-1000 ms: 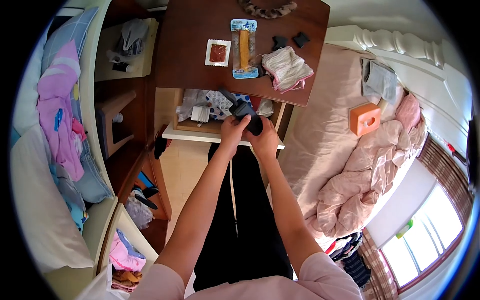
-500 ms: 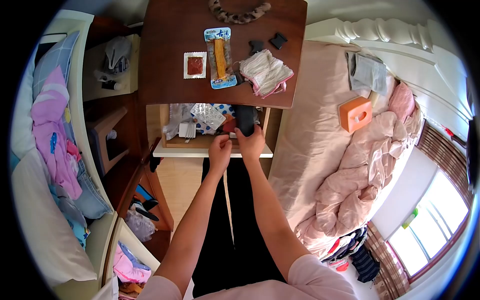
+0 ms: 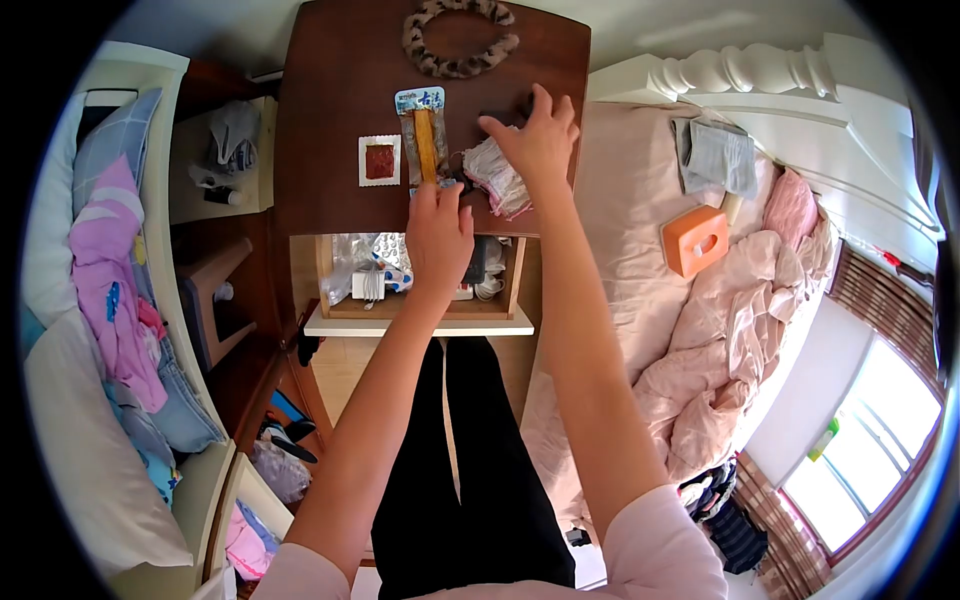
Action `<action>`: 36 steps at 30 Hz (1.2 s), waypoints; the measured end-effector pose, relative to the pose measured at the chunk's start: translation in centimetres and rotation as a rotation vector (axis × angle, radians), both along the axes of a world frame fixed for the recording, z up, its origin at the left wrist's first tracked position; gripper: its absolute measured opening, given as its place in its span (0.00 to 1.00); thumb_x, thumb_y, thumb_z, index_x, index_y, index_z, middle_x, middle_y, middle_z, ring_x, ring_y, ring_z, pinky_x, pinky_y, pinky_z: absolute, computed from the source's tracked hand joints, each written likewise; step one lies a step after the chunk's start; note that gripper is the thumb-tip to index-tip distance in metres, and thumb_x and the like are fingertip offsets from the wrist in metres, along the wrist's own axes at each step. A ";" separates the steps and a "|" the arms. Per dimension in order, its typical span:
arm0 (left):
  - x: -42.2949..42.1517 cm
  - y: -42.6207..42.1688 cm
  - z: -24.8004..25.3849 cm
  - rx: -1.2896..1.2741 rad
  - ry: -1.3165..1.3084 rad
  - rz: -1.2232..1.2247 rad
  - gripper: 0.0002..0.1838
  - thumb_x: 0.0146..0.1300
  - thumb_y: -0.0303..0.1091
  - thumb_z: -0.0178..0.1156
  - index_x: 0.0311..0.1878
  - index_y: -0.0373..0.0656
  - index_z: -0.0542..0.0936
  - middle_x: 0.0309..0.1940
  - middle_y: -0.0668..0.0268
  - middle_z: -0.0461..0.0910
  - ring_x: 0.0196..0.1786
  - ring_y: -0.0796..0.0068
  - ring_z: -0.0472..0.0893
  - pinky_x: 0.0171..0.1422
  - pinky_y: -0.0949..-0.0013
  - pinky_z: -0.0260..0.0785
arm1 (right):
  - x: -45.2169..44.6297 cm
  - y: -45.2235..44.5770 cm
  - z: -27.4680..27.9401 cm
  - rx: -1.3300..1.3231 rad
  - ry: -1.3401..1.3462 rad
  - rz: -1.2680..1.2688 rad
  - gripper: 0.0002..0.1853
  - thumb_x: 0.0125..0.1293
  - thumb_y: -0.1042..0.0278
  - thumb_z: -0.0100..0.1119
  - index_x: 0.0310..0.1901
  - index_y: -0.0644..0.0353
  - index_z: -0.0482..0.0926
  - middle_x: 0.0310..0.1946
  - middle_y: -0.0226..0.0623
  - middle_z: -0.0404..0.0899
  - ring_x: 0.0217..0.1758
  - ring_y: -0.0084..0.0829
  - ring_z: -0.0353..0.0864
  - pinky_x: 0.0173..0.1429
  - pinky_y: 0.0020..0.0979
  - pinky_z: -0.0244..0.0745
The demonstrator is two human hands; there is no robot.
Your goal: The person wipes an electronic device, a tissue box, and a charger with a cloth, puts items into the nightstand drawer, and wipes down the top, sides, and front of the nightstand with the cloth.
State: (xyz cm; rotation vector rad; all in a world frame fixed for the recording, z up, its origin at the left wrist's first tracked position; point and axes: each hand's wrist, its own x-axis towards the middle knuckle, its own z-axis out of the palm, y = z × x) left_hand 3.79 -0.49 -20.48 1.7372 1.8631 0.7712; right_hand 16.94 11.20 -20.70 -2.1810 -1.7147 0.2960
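Note:
My left hand (image 3: 438, 235) reaches over the drawer front to the table edge, its bent fingers slightly apart at the lower end of a snack packet (image 3: 424, 140). It covers that end; I cannot tell whether it touches it. My right hand (image 3: 540, 142) is open, fingers spread, above a crumpled white cloth with pink edging (image 3: 495, 178). Dark small pieces beside the cloth are mostly hidden by this hand. A small square sachet with a red middle (image 3: 380, 162) lies left of the packet. Farther back is a leopard-print headband (image 3: 415, 38).
The drawer (image 3: 420, 326) stands open below the brown tabletop (image 3: 325, 110), holding blister packs, a white charger (image 3: 368, 285) and a black object (image 3: 485, 258). A bed with an orange tissue box (image 3: 685, 235) is at right. Shelves with bedding and clothes line the left.
Both hands have left the black object in the drawer and moved up to the tabletop. My left hand went to the packet, my right to the cloth. The view has shifted slightly.

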 end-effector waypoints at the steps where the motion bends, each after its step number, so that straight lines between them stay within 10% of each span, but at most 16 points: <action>1: 0.1 0.6 -0.5 -0.009 0.035 -0.032 0.20 0.60 0.30 0.68 0.55 0.41 0.79 0.45 0.57 0.73 0.51 0.53 0.76 0.52 0.55 0.74 | 0.0 0.7 -0.3 -0.100 -0.033 -0.018 0.38 0.53 0.52 0.77 0.64 0.58 0.73 0.66 0.57 0.64 0.65 0.60 0.67 0.65 0.49 0.72; 19: 1.5 1.7 -0.8 0.087 0.178 -0.011 0.19 0.54 0.29 0.70 0.48 0.36 0.76 0.42 0.56 0.72 0.47 0.54 0.77 0.48 0.58 0.76 | 0.4 -2.2 3.8 0.326 0.600 0.174 0.13 0.56 0.79 0.70 0.44 0.60 0.83 0.41 0.43 0.83 0.43 0.43 0.84 0.48 0.36 0.79; 24: -0.9 -7.6 -0.3 -0.389 -0.784 0.328 0.19 0.55 0.16 0.67 0.48 0.36 0.71 0.41 0.60 0.76 0.39 0.72 0.80 0.38 0.70 0.77 | -2.0 -15.5 4.2 -0.080 0.966 -0.137 0.13 0.61 0.76 0.70 0.47 0.61 0.82 0.42 0.39 0.85 0.41 0.28 0.84 0.45 0.29 0.78; 27: -2.9 -14.2 -5.4 -0.491 -0.819 0.452 0.19 0.57 0.16 0.65 0.50 0.36 0.71 0.40 0.60 0.77 0.38 0.77 0.81 0.42 0.71 0.77 | -2.9 -23.3 -1.7 -0.361 0.870 -0.121 0.16 0.60 0.77 0.70 0.50 0.60 0.82 0.41 0.38 0.84 0.41 0.28 0.83 0.46 0.28 0.77; 33: -4.1 -15.2 -9.4 -0.524 -0.618 0.206 0.20 0.59 0.17 0.65 0.55 0.37 0.75 0.41 0.58 0.80 0.41 0.69 0.85 0.47 0.71 0.78 | -5.2 -26.4 -4.9 -0.459 0.629 -0.053 0.17 0.62 0.72 0.68 0.53 0.58 0.83 0.44 0.47 0.84 0.44 0.39 0.87 0.46 0.36 0.80; 36: -5.2 -14.0 -8.5 -0.171 -0.122 -0.032 0.15 0.61 0.19 0.64 0.51 0.36 0.78 0.41 0.56 0.82 0.43 0.62 0.85 0.47 0.69 0.78 | -5.1 -24.6 -2.7 -0.406 0.376 0.029 0.17 0.65 0.68 0.66 0.54 0.58 0.83 0.47 0.48 0.85 0.40 0.42 0.87 0.45 0.38 0.81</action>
